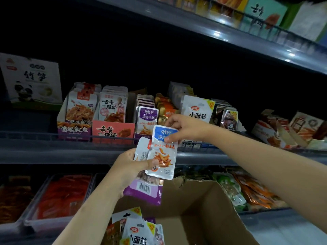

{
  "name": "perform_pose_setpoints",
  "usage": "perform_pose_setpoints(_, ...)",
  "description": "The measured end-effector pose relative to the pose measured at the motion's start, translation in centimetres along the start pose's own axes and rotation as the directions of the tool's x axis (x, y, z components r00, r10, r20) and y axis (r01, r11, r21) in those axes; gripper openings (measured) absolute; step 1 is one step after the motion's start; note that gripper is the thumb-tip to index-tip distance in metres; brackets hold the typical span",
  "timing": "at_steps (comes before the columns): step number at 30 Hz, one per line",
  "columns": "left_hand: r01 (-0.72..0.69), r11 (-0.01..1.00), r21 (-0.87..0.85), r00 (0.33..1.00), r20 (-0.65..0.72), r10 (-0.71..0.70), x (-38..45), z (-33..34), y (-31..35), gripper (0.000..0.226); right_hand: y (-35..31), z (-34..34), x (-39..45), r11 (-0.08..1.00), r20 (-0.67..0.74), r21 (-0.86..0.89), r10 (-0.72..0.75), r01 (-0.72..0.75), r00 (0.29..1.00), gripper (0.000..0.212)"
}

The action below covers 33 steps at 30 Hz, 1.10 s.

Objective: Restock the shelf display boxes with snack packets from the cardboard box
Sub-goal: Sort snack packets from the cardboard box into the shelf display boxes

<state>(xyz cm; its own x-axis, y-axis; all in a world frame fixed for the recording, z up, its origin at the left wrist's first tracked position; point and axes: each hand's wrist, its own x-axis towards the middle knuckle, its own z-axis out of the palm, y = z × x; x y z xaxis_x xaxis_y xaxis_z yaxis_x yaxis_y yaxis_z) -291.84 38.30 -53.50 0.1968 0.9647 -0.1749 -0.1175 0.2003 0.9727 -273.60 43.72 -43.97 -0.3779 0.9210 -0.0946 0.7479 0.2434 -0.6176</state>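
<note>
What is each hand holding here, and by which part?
Right hand pinches the blue-topped white snack packet at its top edge. Left hand grips a small stack of packets, purple-bottomed one included, around their middle.

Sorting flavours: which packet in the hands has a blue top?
The front packet, pinched by the right hand; the others in the left hand show purple or white.

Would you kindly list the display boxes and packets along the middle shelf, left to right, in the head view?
Panda box → squid box → pink trotter box → purple fish packets → orange packets → white gluten packets → dark packets → opened boxes.
</note>
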Motion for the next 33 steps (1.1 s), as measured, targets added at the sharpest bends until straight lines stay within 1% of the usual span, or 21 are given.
perform_pose_setpoints(2,-0.004,0.999,0.039,1.000,0.004,0.004,-0.4,0.6,0.1,0.034,0.4,-0.1,-1.4,1.000,0.021,0.013,0.004,-0.005,1.000,0.030)
perform_pose_setpoints(5,0.001,0.997,0.079,0.999,0.040,-0.004,-1.7,1.9,0.1,0.035,1.0,-0.5,-3.7,1.000,0.016,-0.005,0.014,-0.014,1.000,0.029)
perform_pose_setpoints(8,-0.005,0.998,0.067,0.998,0.069,0.001,-3.1,3.9,0.0,0.029,1.9,-1.7,-6.1,0.999,0.001,-0.027,0.021,-0.021,1.000,0.027)
perform_pose_setpoints(11,-0.006,0.999,0.040,0.999,0.047,0.004,-3.5,6.1,0.3,0.019,3.2,-3.7,-8.4,0.998,-0.063,-0.025,0.059,-0.060,0.996,0.021)
perform_pose_setpoints(14,0.006,1.000,0.026,0.999,0.031,-0.006,-3.0,8.2,1.3,0.017,4.6,-5.8,-10.3,0.996,-0.135,0.001,0.086,-0.086,0.987,0.017)
perform_pose_setpoints(17,-0.024,1.000,0.013,1.000,-0.003,0.024,-2.0,10.3,2.6,0.013,5.9,-7.8,-11.2,0.994,-0.239,0.013,0.110,-0.110,0.965,0.018)
perform_pose_setpoints(19,-0.049,0.999,0.013,0.998,-0.029,0.049,-1.0,11.7,3.3,0.010,7.1,-9.1,-11.3,0.990,-0.288,0.033,0.143,-0.139,0.947,0.017)
perform_pose_setpoints(21,-0.073,0.997,0.020,0.996,-0.056,0.074,0.2,12.9,3.8,0.010,8.1,-10.4,-11.1,0.982,-0.323,0.014,0.181,-0.186,0.929,0.015)
perform_pose_setpoints(22,-0.089,0.995,0.034,0.993,-0.069,0.091,0.9,13.4,4.0,0.012,8.7,-11.0,-10.9,0.978,-0.350,-0.027,0.183,-0.206,0.919,0.014)
perform_pose_setpoints(25,-0.167,0.979,0.115,0.979,-0.100,0.179,3.3,14.9,4.8,0.014,10.0,-13.1,-9.9,0.939,-0.451,-0.236,0.124,-0.252,0.884,0.009)
perform_pose_setpoints(26,-0.202,0.970,0.136,0.971,-0.105,0.217,4.3,15.4,5.2,0.012,10.4,-13.8,-9.4,0.929,-0.480,-0.259,0.113,-0.264,0.870,0.007)
perform_pose_setpoints(28,-0.256,0.951,0.175,0.955,-0.104,0.277,6.1,16.1,6.0,0.009,11.1,-15.0,-8.1,0.937,-0.526,-0.223,0.116,-0.268,0.842,0.013)
perform_pose_setpoints(30,-0.275,0.942,0.190,0.950,-0.097,0.297,7.8,16.6,6.4,0.008,11.7,-15.8,-6.4,0.951,-0.570,-0.182,0.105,-0.250,0.815,0.010)
perform_pose_setpoints(32,-0.264,0.946,0.186,0.953,-0.103,0.286,9.3,17.1,6.3,0.009,12.2,-16.2,-4.3,0.950,-0.589,-0.210,0.065,-0.231,0.805,0.002)
perform_pose_setpoints(33,-0.256,0.951,0.176,0.954,-0.112,0.278,9.9,17.3,6.1,0.010,12.3,-16.3,-3.1,0.942,-0.581,-0.243,0.049,-0.231,0.812,0.005)
